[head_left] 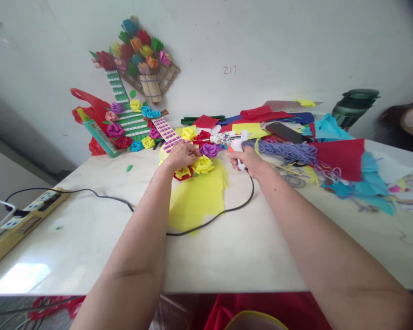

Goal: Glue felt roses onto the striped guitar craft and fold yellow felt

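My left hand (181, 155) rests curled on a paper guitar craft (174, 137), its fingertips pinched at a yellow paper flower (203, 164) glued near the edge. My right hand (248, 160) grips a white hot glue gun (237, 143) by the handle, nozzle pointing left toward a purple flower (209, 149) and a red flower (201, 136). The gun's black cord (223, 211) loops across the table. A yellow paper sheet (196, 199) lies under the craft.
A finished green guitar craft (127, 117) and a flower basket craft (146, 59) lean on the wall. Red, blue and yellow papers and purple yarn (289, 151) pile at the right. A phone (285, 133) lies there. A power strip (24, 215) sits at the left edge.
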Action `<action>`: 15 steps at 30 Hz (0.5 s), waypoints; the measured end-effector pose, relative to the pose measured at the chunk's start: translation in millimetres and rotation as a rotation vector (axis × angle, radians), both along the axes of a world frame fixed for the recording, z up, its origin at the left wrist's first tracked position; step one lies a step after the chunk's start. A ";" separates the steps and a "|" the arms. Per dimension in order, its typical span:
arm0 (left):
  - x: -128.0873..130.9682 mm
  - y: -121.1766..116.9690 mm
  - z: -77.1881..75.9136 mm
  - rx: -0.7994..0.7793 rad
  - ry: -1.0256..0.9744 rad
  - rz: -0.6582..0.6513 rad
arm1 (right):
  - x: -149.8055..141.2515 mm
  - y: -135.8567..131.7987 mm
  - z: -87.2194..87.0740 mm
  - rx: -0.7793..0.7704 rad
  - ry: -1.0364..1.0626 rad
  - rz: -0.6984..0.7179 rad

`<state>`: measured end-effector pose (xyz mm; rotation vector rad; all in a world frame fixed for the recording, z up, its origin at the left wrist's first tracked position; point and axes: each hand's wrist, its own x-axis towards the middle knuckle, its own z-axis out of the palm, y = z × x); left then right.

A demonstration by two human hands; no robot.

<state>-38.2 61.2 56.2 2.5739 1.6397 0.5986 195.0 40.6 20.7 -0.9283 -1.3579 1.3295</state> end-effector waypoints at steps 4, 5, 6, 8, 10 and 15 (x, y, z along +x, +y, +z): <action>1.4 -0.5 0.9 -0.003 -0.004 0.005 | 0.4 1.7 -1.5 0.011 0.007 0.006; 1.4 -0.4 1.0 -0.008 -0.006 -0.002 | 0.4 1.9 -1.7 0.015 0.006 0.005; 1.3 -0.2 1.2 -0.014 -0.010 -0.008 | 0.4 1.8 -1.9 0.017 0.004 0.003; 0.7 0.2 1.4 -0.032 -0.023 -0.011 | 0.2 1.4 -1.9 0.020 0.005 0.000; -0.2 0.4 1.7 -0.063 -0.043 -0.002 | 0.0 0.7 -1.6 0.018 0.005 -0.002; -1.4 0.5 1.4 -0.125 -0.101 0.004 | -0.4 -0.8 0.2 0.003 0.004 0.001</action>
